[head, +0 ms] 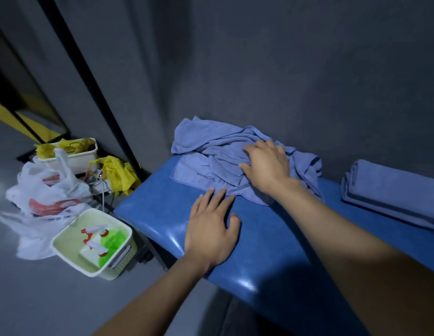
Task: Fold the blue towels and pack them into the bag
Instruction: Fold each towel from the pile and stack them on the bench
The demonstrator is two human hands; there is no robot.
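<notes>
1. Right hand (265, 166) pressed on crumpled blue towel (211, 151), fingers curled into the folds, gripping cloth.
2. Just this side of that grip: left hand (211, 226) flat on blue bench (271, 238), fingers straight, tips touching the towel's near hem, holding nothing.
3. Right of the grip, well apart: folded towels (390, 190) stacked on same bench.
4. Left of the grip, down on floor: white plastic bag (45, 187), likely the packing bag; green basket (90, 243) of spray bottles beside it.
5. Risk: bunched cloth under one-handed grip, so uneven fold or trapped creases likely.
6. Risk: slick bench top, towel near far edge, could slide off if tugged.
</notes>
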